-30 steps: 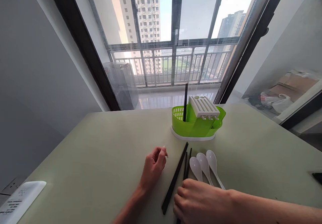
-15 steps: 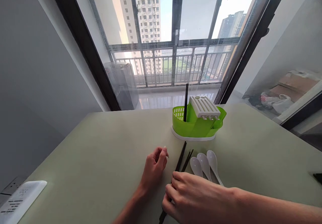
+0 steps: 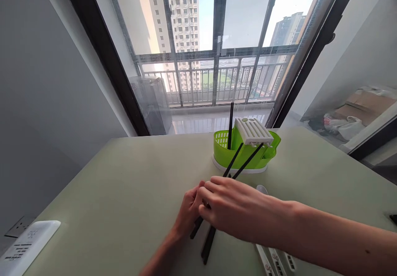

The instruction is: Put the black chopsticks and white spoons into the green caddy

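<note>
My right hand (image 3: 225, 203) is closed around black chopsticks (image 3: 248, 160). Two of them slant up and away, spread apart in front of the green cutlery holder (image 3: 229, 156). Dark lower ends stick out beneath the hand. Against its fingertips rests my left hand (image 3: 189, 210), fingers curled; what they hold, if anything, is hidden. Under my right forearm lie white spoons: one spoon bowl (image 3: 262, 189) shows beyond the arm, and several handles (image 3: 277, 261) show on the near side. Another pair of black chopsticks (image 3: 230, 125) stands upright in the holder's left basket.
The holder has a white slotted top (image 3: 253, 131) and stands towards the back of the pale green table (image 3: 139, 185). A white power strip or similar flat device (image 3: 34, 243) lies at the left edge. Beyond the table is a glass sliding door (image 3: 217, 77).
My right hand has lifted chopsticks off the table and moved up and left to meet my left hand. Their far ends now spread in front of the holder. My left hand stays nearly in place.
</note>
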Demonstrator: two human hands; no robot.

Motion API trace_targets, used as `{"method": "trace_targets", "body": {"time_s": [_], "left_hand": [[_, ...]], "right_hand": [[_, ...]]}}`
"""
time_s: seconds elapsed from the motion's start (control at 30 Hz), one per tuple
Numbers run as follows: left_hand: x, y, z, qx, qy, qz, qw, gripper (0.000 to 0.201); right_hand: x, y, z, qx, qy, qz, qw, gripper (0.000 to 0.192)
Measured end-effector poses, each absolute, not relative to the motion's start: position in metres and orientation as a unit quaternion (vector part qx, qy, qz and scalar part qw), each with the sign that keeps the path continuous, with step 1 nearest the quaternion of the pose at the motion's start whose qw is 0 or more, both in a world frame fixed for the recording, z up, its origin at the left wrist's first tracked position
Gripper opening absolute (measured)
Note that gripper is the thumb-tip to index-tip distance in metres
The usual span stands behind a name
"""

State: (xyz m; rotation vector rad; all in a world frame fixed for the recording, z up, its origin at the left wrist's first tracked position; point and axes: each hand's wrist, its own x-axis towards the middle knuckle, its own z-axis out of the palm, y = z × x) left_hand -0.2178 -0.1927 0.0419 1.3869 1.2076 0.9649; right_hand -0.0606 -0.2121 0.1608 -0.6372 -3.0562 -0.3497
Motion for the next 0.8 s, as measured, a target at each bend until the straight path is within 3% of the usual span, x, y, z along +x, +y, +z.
{"method": "trace_targets", "body": {"time_s": [0.2,0.37,0.43,0.63,0.8], "left_hand": [[-0.217,-0.195,0.037,0.625,0.461,0.432,0.459,0.056],[-0.218,-0.201,0.026,0.746,0.409,0.388,0.354,0.027],[-0.217,-0.202,0.024,0.751,0.409,0.377,0.355,0.025],[-0.215,-0.197,0.033,0.704,0.433,0.389,0.407,0.032],[-0.216,-0.195,0.037,0.682,0.437,0.406,0.422,0.030]], "right_hand": [[-0.054,-0.188,0.159,-0.275,-0.949,-0.132,-0.083,0.017],[-0.058,-0.183,0.165,-0.286,-0.945,-0.078,-0.136,0.017],[-0.061,-0.184,0.170,-0.280,-0.947,-0.057,-0.145,0.019],[-0.053,-0.176,0.193,-0.312,-0.938,-0.098,-0.114,0.006],[-0.032,-0.164,0.224,-0.347,-0.924,-0.158,-0.008,0.019]]}}
